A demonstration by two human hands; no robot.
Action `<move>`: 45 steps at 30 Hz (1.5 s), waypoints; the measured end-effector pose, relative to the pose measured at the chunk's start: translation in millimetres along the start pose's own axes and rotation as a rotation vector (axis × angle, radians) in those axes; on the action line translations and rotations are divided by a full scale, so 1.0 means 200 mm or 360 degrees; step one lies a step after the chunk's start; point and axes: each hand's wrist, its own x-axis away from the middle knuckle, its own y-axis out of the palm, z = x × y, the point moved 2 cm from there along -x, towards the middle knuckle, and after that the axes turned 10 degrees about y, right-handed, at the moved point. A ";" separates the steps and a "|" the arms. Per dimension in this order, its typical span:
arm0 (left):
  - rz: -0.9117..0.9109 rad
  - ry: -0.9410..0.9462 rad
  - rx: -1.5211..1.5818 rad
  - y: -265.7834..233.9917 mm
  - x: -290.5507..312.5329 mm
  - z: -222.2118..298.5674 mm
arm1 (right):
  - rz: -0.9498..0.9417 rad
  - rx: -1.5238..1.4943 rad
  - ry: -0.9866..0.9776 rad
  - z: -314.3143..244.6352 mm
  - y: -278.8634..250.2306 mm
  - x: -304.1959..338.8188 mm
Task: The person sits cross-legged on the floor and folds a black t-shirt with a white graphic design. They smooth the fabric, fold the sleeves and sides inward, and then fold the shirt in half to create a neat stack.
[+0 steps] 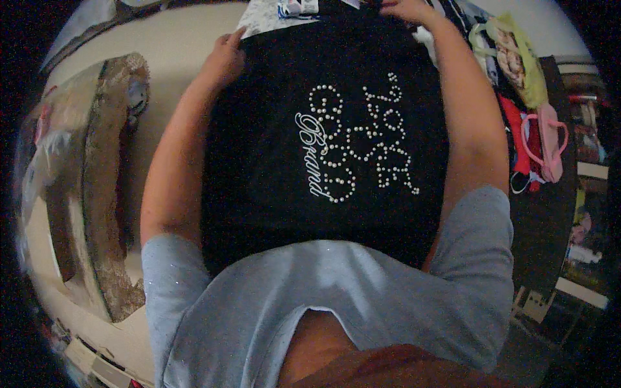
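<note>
A black shirt lies spread out in front of me, its near end against my body. Pearl-like studs and white script lettering decorate its right half, turned sideways. My left hand is at the shirt's far left corner, fingers closed on the edge. At the far right, my right hand has its fingers closed at the shirt's far edge, partly cut off by the top of the picture. Beyond the far edge shows a white patterned cloth with a small blue-and-white item on it.
On the right lie a yellow bag, a pink bag with looped handles and a red cloth. Crowded shelves stand further right. To the left is a brown, lace-edged piece of furniture with clear plastic on it.
</note>
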 end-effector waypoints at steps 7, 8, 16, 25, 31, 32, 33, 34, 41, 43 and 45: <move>-0.0297 -0.0285 0.0277 -0.15 -0.02 -0.12 | 0.0517 -0.1023 0.0465 0.18 -0.17 -0.05; -0.0303 -0.0242 0.0290 -0.19 -0.05 -0.07 | 0.0551 -0.1266 0.0478 0.26 -0.11 -0.14; -0.0262 -0.0301 -0.0255 -0.28 -0.05 0.09 | 0.1476 -0.1077 -0.0336 0.40 0.31 -0.39; -0.0188 0.0741 -0.0357 0.09 0.10 0.67 | 0.1036 -0.0356 -0.0748 0.21 0.64 0.27; -0.0307 0.0611 -0.0499 0.16 0.12 0.66 | 0.1267 -0.0224 -0.0404 0.27 0.61 0.22; -0.0307 0.0598 -0.0532 0.16 0.12 0.66 | 0.1313 -0.0395 -0.0626 0.19 0.58 0.24; -0.0300 0.0587 -0.0537 0.15 0.12 0.67 | 0.1236 -0.0435 -0.0584 0.17 0.58 0.22; -0.0293 0.0574 -0.0543 0.15 0.12 0.68 | 0.1158 -0.0475 -0.0544 0.16 0.58 0.20; -0.0249 0.0581 -0.0504 0.17 0.10 0.69 | 0.0980 -0.0452 0.0156 0.07 0.39 -0.26; -0.0231 0.0573 -0.0504 0.16 0.11 0.68 | 0.0695 -0.0457 0.0420 0.03 0.36 -0.38; -0.0217 0.0580 -0.0512 0.16 0.11 0.69 | 0.0499 -0.0502 0.0481 0.05 0.32 -0.45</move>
